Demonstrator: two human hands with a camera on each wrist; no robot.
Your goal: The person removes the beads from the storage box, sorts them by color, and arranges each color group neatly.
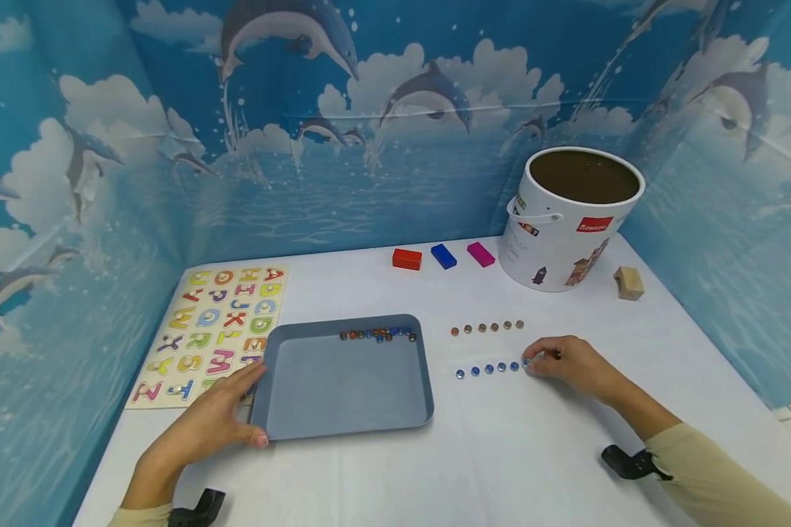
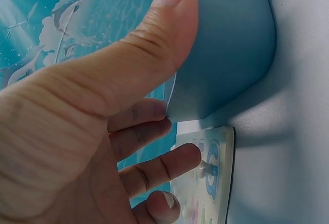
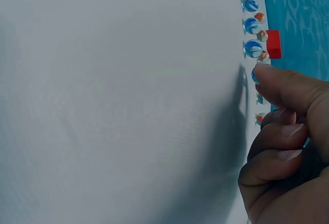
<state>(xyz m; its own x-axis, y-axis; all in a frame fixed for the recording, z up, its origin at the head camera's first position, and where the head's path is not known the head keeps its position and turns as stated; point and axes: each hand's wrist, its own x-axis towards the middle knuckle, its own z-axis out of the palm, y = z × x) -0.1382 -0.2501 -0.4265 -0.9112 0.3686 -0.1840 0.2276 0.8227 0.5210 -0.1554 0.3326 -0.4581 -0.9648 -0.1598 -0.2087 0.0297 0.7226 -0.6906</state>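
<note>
My right hand (image 1: 570, 364) pinches a blue glass marble (image 1: 526, 363) at the right end of a row of blue marbles (image 1: 489, 369). Thumb and fingertips hide most of it; in the right wrist view, the other fingers curl toward the palm. Behind that row lies a second row of brownish-orange marbles (image 1: 482, 329). The left hand (image 1: 214, 417), thumb and fingers spread, rests at the left side of a grey-blue tray (image 1: 343, 395). Inside the tray, a cluster of mixed marbles (image 1: 380, 334) lies along the far right edge.
An alphabet puzzle board (image 1: 204, 329) lies left of the tray, partly behind the left hand. Red (image 1: 406, 259), blue (image 1: 444, 256) and pink (image 1: 480, 254) blocks stand at the back. A white bucket (image 1: 560, 241) and an arched wooden block (image 1: 628, 283) are at back right.
</note>
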